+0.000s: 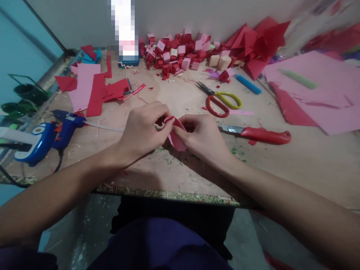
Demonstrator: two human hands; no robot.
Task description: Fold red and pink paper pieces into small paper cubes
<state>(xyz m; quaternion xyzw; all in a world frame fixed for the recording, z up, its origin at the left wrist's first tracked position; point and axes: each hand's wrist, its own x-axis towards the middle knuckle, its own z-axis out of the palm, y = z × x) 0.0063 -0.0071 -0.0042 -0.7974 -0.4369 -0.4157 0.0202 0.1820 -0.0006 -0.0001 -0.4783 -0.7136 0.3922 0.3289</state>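
My left hand (143,127) and my right hand (201,137) meet over the middle of the wooden table (309,157). Both pinch a small folded piece of pink and red paper (176,139) between their fingertips. The paper's lower corner hangs down between the two hands, and its upper part is partly hidden by the fingers. A red-handled utility knife (260,134) lies just right of my right hand. Scissors (221,100) with yellow and red handles lie beyond the hands.
A blue glue gun (60,125) with a glue stick lies at the left. Red and pink paper sheets (90,90) sit at back left, large pink sheets (323,90) at right. A heap of small paper cubes (177,56) lines the wall. A blue marker (249,84) lies nearby.
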